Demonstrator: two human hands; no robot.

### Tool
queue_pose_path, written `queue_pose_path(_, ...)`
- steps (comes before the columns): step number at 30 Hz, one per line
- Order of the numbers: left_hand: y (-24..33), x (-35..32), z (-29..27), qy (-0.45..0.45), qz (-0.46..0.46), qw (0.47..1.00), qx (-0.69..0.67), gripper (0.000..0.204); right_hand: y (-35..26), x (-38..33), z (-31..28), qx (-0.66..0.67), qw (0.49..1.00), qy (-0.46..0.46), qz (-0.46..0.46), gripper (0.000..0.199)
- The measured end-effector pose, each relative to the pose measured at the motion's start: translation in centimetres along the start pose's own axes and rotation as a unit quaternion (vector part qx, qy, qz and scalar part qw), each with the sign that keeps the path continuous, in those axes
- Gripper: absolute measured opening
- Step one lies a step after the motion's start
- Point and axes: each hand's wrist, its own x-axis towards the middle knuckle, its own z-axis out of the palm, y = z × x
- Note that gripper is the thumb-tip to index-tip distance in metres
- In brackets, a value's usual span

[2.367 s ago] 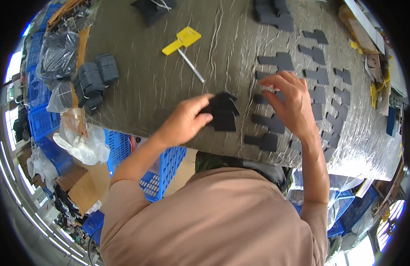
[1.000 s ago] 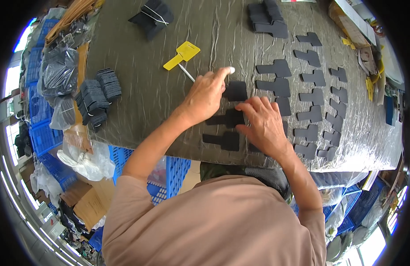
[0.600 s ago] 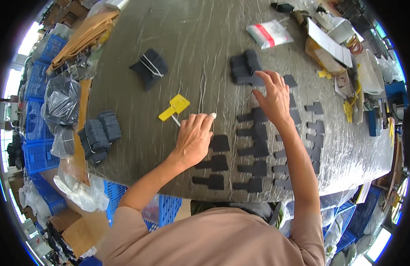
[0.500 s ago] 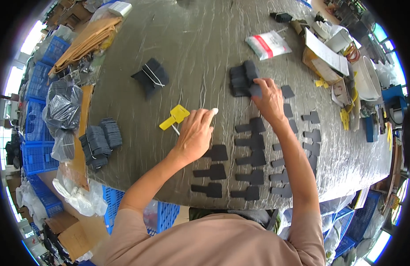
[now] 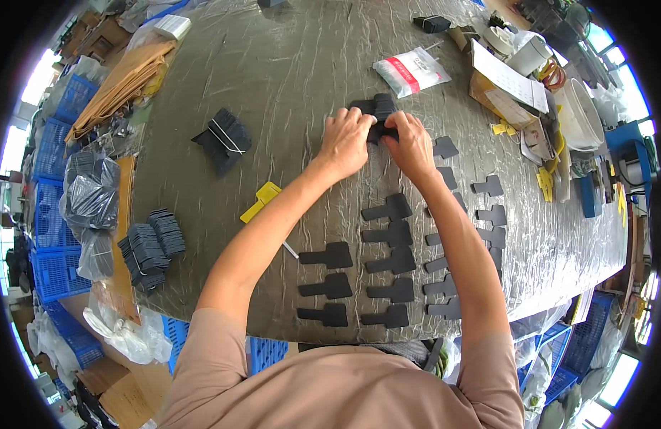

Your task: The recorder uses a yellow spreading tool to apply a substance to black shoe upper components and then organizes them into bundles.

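Observation:
Both of my hands meet at the stack of dark, tag-shaped pieces (image 5: 380,106) in the upper middle of the table. My left hand (image 5: 347,141) has bent fingers at the stack's near left side, with a white cover on one fingertip. From the right, my right hand (image 5: 412,145) pinches a dark piece (image 5: 379,131) at the stack's near edge. The fingers partly hide it. Several flat dark tag-shaped pieces (image 5: 391,234) lie in columns nearer to me, some under my right forearm. A yellow tag-shaped piece (image 5: 262,200) lies left of my left forearm, a thin white stick (image 5: 291,250) below it.
Bundles of dark pieces lie at the left, one tied with a white band (image 5: 224,139), another near the edge (image 5: 150,250). A white-and-red plastic packet (image 5: 412,71) lies beyond the stack. A cardboard box with papers (image 5: 506,89) and a white bucket (image 5: 579,118) stand at right.
My left hand has moved up and right from beside the yellow piece to the stack. My right hand has shifted slightly; both hands are now close together. The whole view has shifted a little.

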Motion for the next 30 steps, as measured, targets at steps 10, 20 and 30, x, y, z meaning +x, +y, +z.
queue_pose_path(10,-0.7,-2.1,-5.9,-0.296,-0.2,0.84,-0.409,0.025,-4.0,-0.8,-4.7,0.242,0.946,-0.144,0.159,0.021)
queue_pose_path(20,0.2,-5.8,-2.8,-0.189,-0.242,0.887,-0.344,0.027,-3.0,-4.2,-1.8,0.23,0.933,-0.08,0.265,0.03)
queue_pose_path(30,-0.6,-6.4,-1.1,-0.04,-0.165,0.917,-0.362,0.02,-1.9,-4.7,-3.0,0.258,0.894,-0.139,0.338,0.033)
